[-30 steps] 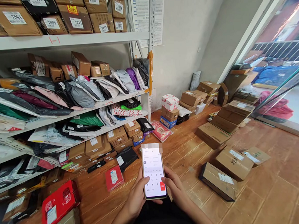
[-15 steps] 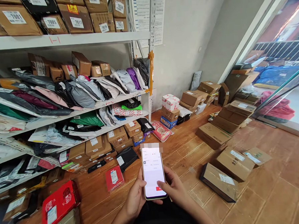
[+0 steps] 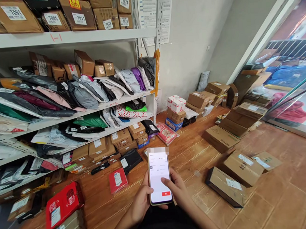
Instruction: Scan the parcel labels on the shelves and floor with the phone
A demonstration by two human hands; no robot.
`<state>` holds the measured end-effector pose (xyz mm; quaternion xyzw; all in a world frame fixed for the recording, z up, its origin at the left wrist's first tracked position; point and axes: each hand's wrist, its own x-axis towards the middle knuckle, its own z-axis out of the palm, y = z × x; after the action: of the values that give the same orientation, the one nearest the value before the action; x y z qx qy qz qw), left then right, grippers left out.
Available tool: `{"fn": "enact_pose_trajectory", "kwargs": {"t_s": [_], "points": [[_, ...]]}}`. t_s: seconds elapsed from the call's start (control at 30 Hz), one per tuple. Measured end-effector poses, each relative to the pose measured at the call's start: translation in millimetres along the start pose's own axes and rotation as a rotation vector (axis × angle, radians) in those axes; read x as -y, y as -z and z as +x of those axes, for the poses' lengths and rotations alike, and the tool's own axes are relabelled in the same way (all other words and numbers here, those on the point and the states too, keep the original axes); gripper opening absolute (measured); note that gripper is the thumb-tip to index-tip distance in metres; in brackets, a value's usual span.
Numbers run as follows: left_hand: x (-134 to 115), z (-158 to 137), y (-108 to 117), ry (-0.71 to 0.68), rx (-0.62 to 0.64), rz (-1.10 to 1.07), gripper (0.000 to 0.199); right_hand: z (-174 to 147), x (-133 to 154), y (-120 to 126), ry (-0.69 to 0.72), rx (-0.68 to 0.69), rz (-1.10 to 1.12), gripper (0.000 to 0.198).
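Observation:
A smartphone (image 3: 159,182) is held upright in front of me at the bottom middle, its bright screen facing me. The screen shows a pale page with small text and a red button low on the right. My left hand (image 3: 140,200) wraps the phone's left side, thumb on the lower left edge. On the other side my right hand (image 3: 178,188) grips the right edge, and its thumb reaches over the middle of the screen. The fingers behind the phone are mostly hidden.
A white shelf rack (image 3: 82,37) with numbered boxes and bagged parcels fills the left. A red package (image 3: 118,180), a black parcel (image 3: 131,160) and a large red box (image 3: 64,205) lie on the floor. Cardboard boxes (image 3: 244,167) stand right, near a glass door (image 3: 295,90).
My right thumb has moved up from the red button to the middle of the screen. The view has shifted slightly; both hands still hold the phone.

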<state>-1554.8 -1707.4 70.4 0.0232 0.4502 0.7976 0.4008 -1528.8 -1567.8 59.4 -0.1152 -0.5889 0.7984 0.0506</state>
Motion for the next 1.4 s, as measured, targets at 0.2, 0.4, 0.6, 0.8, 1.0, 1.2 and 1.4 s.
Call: {"fn": "enact_pose_trajectory", "kwargs": {"t_s": [0.2,0.4,0.6,0.8,1.0,1.2,1.4], "points": [[-0.3,-0.3,1.2,0.004,0.033,0.048,0.097,7.9,4.5,-8.6,-0.03,-0.061,-0.009,0.047],[0.9,3.1,3.9,-0.011,0.051,-0.028,0.096,4.5,5.3,-5.5,-0.03,0.008,0.025,0.045],[-2.3,5.3,2.8,-0.031,-0.01,-0.048,0.096,-1.6,11.4,9.0,0.013,0.179,-0.009,0.045],[-3.8,6.4,-1.6,-0.014,-0.13,0.051,0.091,-3.1,14.3,16.8,0.068,0.318,-0.076,0.054],[-1.8,7.1,-0.2,-0.013,-0.091,-0.012,0.099,-2.1,11.9,19.2,0.083,0.329,-0.088,0.051],[-2.2,6.0,0.1,-0.022,-0.067,-0.061,0.094,-2.0,7.9,17.9,0.079,0.294,-0.056,0.042],[-6.1,3.4,-3.4,-0.005,-0.036,-0.082,0.091,-2.4,3.1,14.0,0.045,0.285,-0.067,0.044]]}}
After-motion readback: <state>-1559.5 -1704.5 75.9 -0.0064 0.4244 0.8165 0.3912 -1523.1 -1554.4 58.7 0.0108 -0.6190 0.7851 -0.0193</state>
